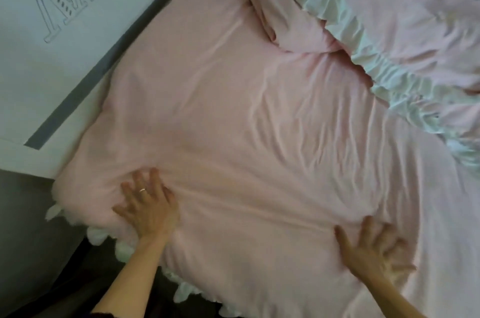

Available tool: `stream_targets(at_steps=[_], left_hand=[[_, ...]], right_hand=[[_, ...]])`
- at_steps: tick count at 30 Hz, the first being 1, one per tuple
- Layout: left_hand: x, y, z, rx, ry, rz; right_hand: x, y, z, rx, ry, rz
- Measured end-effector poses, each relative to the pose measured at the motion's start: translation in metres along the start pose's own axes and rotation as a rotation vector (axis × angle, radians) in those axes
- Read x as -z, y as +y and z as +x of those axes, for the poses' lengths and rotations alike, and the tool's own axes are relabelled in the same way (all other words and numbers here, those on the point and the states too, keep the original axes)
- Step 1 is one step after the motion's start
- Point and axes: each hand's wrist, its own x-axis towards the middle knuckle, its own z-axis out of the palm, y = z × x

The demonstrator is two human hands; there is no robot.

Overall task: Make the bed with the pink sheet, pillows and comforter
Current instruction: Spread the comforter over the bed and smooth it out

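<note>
Head view shows our left hand (pixel 145 203) and right hand (pixel 374 250) pressed flat, fingers spread and holding nothing, on the pink comforter (pixel 233 115) covering the bed. Its white ruffled edge (pixel 345 19) lies folded back at far right, and a white wall (pixel 39 71) with a grey stripe (pixel 104 63) borders the left side.

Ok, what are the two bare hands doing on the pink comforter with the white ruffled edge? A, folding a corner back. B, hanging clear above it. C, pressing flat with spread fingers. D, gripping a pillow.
C: the left hand and right hand both lie palm down, fingers spread, on the pink comforter with the white ruffled edge.
</note>
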Motion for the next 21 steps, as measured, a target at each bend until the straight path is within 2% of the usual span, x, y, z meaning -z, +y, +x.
stream_targets(at_steps=[1, 4, 7, 9, 11, 13, 16, 18, 19, 21], left_hand=[[0.001, 0.015, -0.006, -0.063, 0.041, -0.025], [-0.008, 0.08, -0.025, -0.468, 0.103, 0.048], [-0.027, 0.157, -0.036, -0.76, 0.065, 0.104], [-0.048, 0.192, -0.036, -0.858, 0.035, 0.175], [-0.07, 0.195, -0.033, -0.816, 0.023, 0.276], [-0.086, 0.198, -0.035, -0.733, 0.055, 0.363], [-0.092, 0.203, -0.038, -0.506, 0.0, 0.444], [-0.091, 0.222, -0.052, -0.402, -0.018, 0.46], [-0.091, 0.229, -0.058, -0.357, -0.011, 0.445], [-0.096, 0.253, -0.076, -0.382, 0.048, 0.346]], right_hand=[[0.004, -0.008, 0.004, 0.049, 0.022, 0.006], [0.005, -0.058, 0.011, 0.326, 0.154, -0.043], [0.015, -0.126, 0.01, 0.611, 0.234, -0.012], [0.023, -0.143, 0.024, 0.727, 0.222, 0.001], [0.023, -0.123, 0.046, 0.788, 0.158, -0.04], [0.02, -0.048, 0.084, 0.661, 0.102, -0.073], [0.027, 0.113, 0.125, 0.221, 0.083, -0.118], [0.049, 0.224, 0.131, -0.085, 0.03, -0.066], [0.06, 0.259, 0.133, -0.174, -0.001, -0.038], [0.075, 0.297, 0.141, -0.203, 0.029, -0.037]])
